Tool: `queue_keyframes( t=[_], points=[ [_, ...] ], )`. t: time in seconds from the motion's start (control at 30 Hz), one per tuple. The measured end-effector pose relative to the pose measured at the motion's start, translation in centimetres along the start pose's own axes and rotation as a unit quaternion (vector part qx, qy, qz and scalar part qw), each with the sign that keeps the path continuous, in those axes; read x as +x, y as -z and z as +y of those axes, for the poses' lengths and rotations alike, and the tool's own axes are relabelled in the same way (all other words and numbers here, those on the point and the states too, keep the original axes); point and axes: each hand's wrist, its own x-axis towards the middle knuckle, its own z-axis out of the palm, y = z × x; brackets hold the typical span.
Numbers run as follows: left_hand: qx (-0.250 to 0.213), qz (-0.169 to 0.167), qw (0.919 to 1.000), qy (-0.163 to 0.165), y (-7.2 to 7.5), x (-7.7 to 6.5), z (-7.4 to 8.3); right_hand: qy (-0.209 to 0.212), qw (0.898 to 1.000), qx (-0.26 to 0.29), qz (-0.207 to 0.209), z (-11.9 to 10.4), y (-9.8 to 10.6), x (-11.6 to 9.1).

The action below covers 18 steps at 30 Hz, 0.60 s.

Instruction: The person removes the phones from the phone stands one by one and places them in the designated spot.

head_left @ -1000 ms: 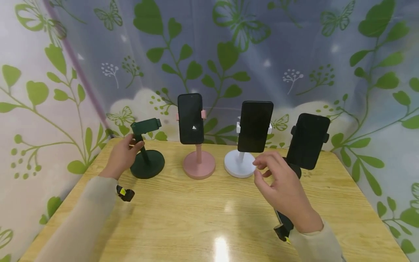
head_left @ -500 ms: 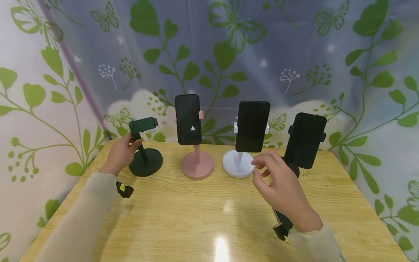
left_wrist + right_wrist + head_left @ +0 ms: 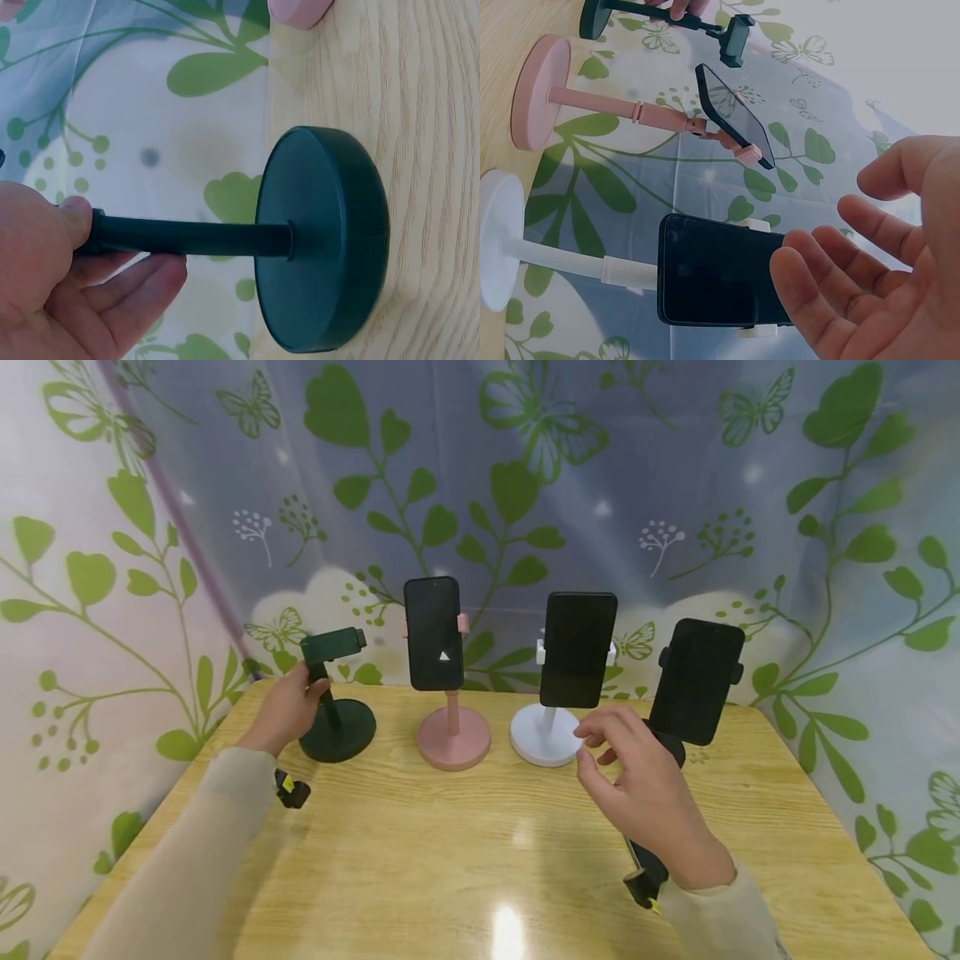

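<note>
At the left of the row, my left hand (image 3: pixel 285 710) grips the upper pole of a dark green phone stand (image 3: pixel 322 240), thumb on one side and fingers on the other. Its tilted clamp (image 3: pixel 333 645) has no phone in it, and its round base is on the table. My right hand (image 3: pixel 637 777) hovers with loosely bent fingers and holds nothing. Just behind it stands a white phone stand (image 3: pixel 543 735) bearing a black phone (image 3: pixel 712 271). The right hand partly covers a black stand (image 3: pixel 672 747), which bears another phone (image 3: pixel 697 681).
A pink phone stand (image 3: pixel 453 739) with a phone (image 3: pixel 435 635) stands between the green and white ones. Beneath my right wrist a dark flat thing (image 3: pixel 648 860) partly shows. A leaf-patterned curtain (image 3: pixel 450 443) hangs behind the wooden table (image 3: pixel 420 860).
The green stand has shifted slightly toward the curtain with my left hand still around its pole. My right hand stays nearly in place.
</note>
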Motion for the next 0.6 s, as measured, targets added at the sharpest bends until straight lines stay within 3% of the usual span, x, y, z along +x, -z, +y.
queue_keyframes(
  t=[0.23,0.37,0.6],
  points=[
    [0.002,-0.001,0.9999,-0.014,0.2,-0.3,-0.4,0.005,1.0,0.006,0.002,-0.2,0.0,-0.1],
    [-0.029,-0.004,0.9995,-0.011,-0.2,-0.4,-0.8,0.008,1.0,0.001,0.002,-0.2,0.0,-0.2],
    [-0.085,-0.009,0.996,0.025,-1.4,-0.8,-0.7,0.004,1.0,-0.006,0.001,0.1,0.3,-0.1]
  ],
)
